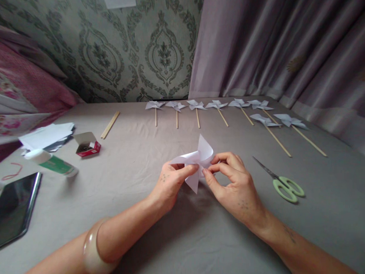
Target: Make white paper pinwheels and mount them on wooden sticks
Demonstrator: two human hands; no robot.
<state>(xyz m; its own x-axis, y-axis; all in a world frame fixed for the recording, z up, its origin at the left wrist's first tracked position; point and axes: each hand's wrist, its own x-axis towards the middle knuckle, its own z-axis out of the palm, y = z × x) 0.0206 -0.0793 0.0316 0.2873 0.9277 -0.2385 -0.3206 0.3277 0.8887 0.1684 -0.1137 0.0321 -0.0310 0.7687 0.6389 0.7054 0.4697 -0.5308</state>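
Note:
A folded white paper pinwheel [198,158] is held above the grey cloth surface [147,162] in the middle of the view. My left hand [170,183] pinches its left side with thumb and fingers closed on the paper. My right hand [232,181] pinches its centre from the right, fingers curled. A row of finished paper pinwheels on wooden sticks [217,107] lies along the far edge, near the curtain.
Green-handled scissors [284,185] lie right of my right hand. A glue bottle [51,161], a small red open box [87,145], a stack of paper [47,135], spare wooden sticks [110,124] and a dark phone [13,209] lie at left.

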